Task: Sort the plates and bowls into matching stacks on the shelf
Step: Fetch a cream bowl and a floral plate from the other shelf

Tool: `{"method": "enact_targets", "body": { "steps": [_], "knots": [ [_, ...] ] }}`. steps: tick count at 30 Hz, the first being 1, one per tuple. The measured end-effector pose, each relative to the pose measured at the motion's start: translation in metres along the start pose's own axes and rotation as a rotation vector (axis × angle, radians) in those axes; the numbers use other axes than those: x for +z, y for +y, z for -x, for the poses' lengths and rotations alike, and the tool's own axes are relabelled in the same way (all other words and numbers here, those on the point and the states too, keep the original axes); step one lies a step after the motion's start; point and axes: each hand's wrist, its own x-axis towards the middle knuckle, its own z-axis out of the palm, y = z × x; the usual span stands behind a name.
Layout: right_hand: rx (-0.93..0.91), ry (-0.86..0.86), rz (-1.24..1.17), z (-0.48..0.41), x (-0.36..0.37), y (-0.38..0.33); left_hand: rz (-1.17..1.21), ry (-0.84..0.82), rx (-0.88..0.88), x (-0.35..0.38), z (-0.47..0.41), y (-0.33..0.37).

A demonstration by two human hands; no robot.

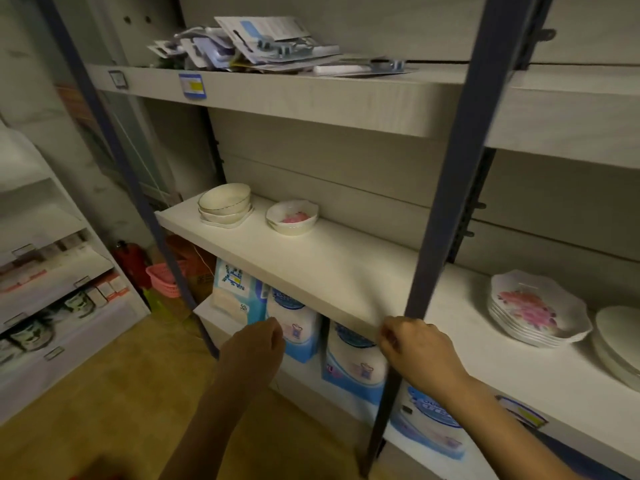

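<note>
On the middle shelf (pixel 346 271), far left, stands a stack of plain cream bowls (pixel 225 202) on a squarish plate. Beside it sits a white bowl with a pink flower pattern (pixel 292 216). To the right of the blue upright, a stack of flowered plates (pixel 536 308) rests on the same level, with plain white plates (pixel 620 341) at the frame's edge. My left hand (pixel 258 344) hovers below the shelf's front edge, fingers loosely curled, holding nothing. My right hand (pixel 412 344) is at the shelf's front edge by the upright, fingers curled, nothing visible in it.
A dark blue upright (pixel 446 209) crosses in front of the shelf. The upper shelf (pixel 311 98) carries packaged goods. Blue-and-white packs (pixel 356 358) stand on the lower shelf. A pink basket (pixel 164 277) and a red object sit on the floor at left.
</note>
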Motion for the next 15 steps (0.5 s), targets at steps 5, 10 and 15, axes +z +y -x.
{"method": "enact_targets", "body": {
  "steps": [5,10,15],
  "knots": [
    [-0.026,0.018,0.007,-0.052,0.013,-0.026,0.011,0.013,-0.013,-0.009,-0.037,-0.031],
    [-0.031,0.058,0.045,-0.118,0.03,-0.038,-0.026,0.016,-0.005,-0.017,-0.097,-0.069],
    [0.061,0.054,0.022,-0.183,0.046,-0.043,-0.002,-0.02,0.002,-0.025,-0.167,-0.093]
  ]
}}
